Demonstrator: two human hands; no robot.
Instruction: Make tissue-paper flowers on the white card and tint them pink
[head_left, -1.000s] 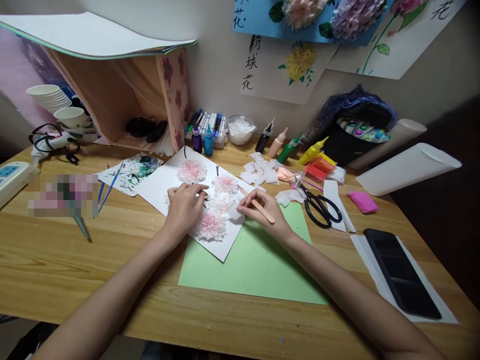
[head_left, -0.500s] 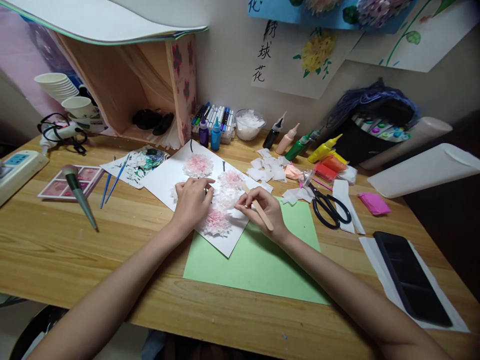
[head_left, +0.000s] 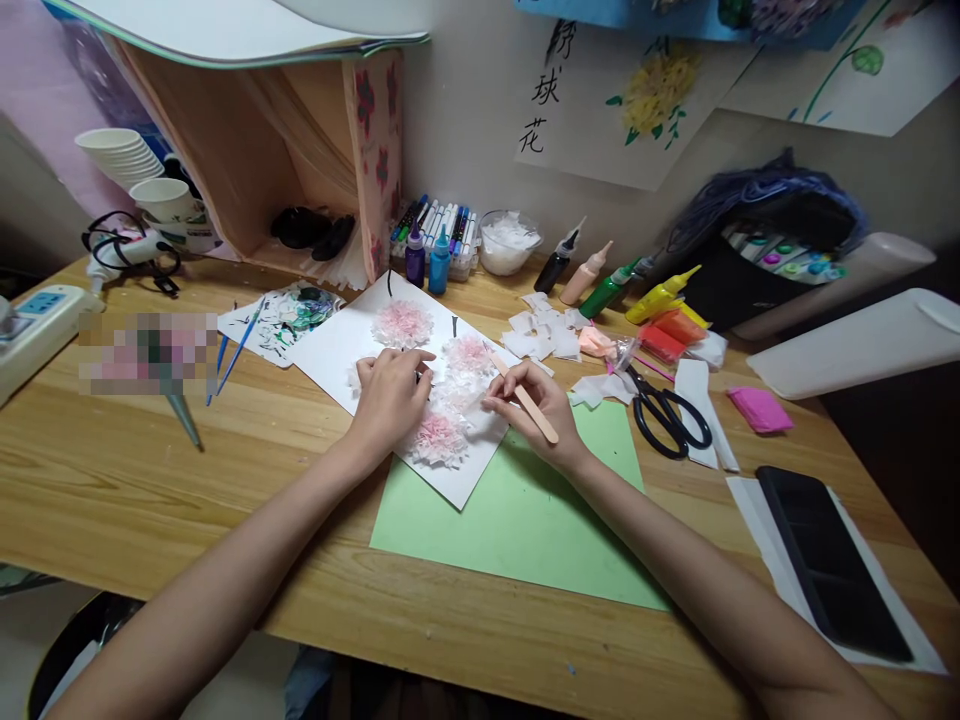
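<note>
White drawing paper (head_left: 330,345) lies at an angle, bearing several pink and white ruffled paper flowers (head_left: 403,324). Short dark stems are drawn on it. My left hand (head_left: 391,398) rests on this sheet among the flowers, fingers bent and apart from the thumb, with no object visible in it. On the right, my right hand (head_left: 546,415) has a flat wooden craft stick (head_left: 534,410) lying between thumb and fingers. Its fingertips are pinched together beside the pale middle flower; whether they also hold a scrap of paper cannot be made out.
Green paper (head_left: 517,530) lies under the white sheet. Tissue squares (head_left: 541,330), black scissors (head_left: 667,415) and paint bottles (head_left: 611,290) are to the right. A bowl (head_left: 508,242) of white scraps stands behind. Leftward are paintbrushes (head_left: 241,348) and a pixelated patch over a larger brush (head_left: 180,410).
The view has shifted slightly, so most things sit a little further right. My right hand has shifted slightly with the craft stick still in it. My left hand stays on the paper.
</note>
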